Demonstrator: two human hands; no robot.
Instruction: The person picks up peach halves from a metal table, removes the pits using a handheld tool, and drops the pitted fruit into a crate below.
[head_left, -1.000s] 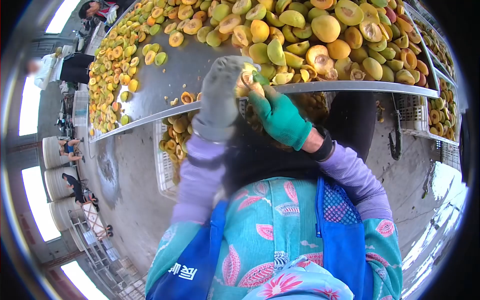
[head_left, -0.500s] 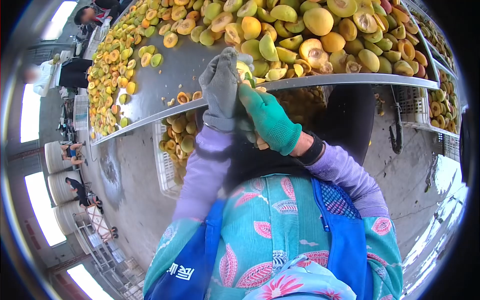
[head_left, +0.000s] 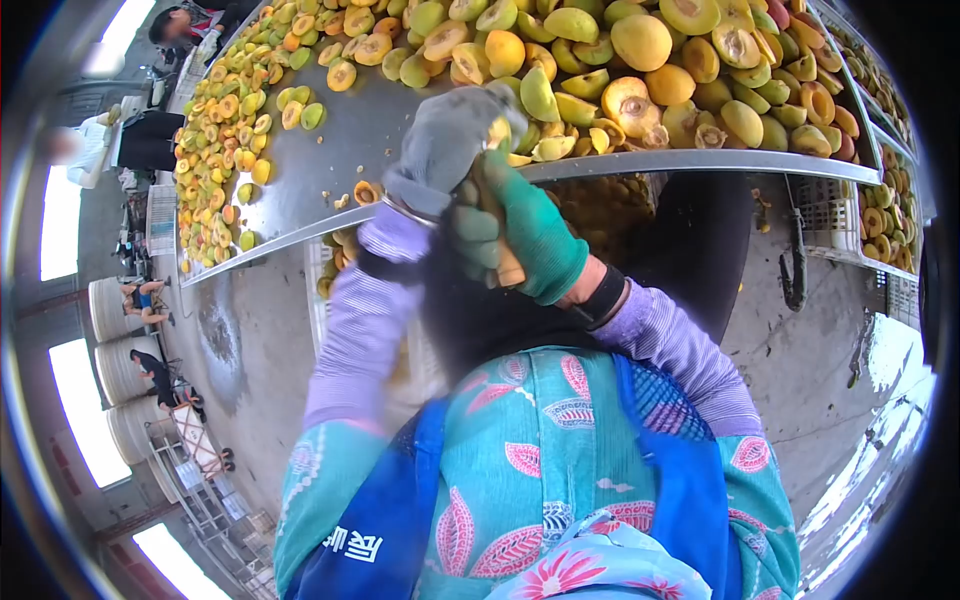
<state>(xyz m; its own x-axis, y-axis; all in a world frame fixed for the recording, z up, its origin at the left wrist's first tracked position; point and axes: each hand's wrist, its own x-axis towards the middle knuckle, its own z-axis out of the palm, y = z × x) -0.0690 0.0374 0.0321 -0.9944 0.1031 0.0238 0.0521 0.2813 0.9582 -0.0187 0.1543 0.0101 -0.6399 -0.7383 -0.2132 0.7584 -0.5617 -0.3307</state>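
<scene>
My left hand (head_left: 447, 135), in a grey glove, is closed around a yellow peach (head_left: 498, 131) just above the table's near rim. Most of that fruit is hidden by the fingers, and the glove is smeared by motion. My right hand (head_left: 535, 225), in a green glove with greyish fingers, wraps around a tool with a wooden handle (head_left: 510, 268). The handle's end sticks out below the fist; the tool's working end is hidden at the fruit. Both hands meet there. Beyond them lies a heap of cut and whole peaches (head_left: 640, 60).
The metal table (head_left: 340, 140) has a raised rim and carries more peach halves (head_left: 225, 150) at left. Below it stand crates of fruit, one white crate (head_left: 825, 215) at right. Co-workers (head_left: 150, 145) stand at the far left; large white tubs (head_left: 115, 365) line the wall.
My left hand has tilted over to the right and its forearm has swung left. My right hand has shifted slightly left, and more of the wooden handle shows.
</scene>
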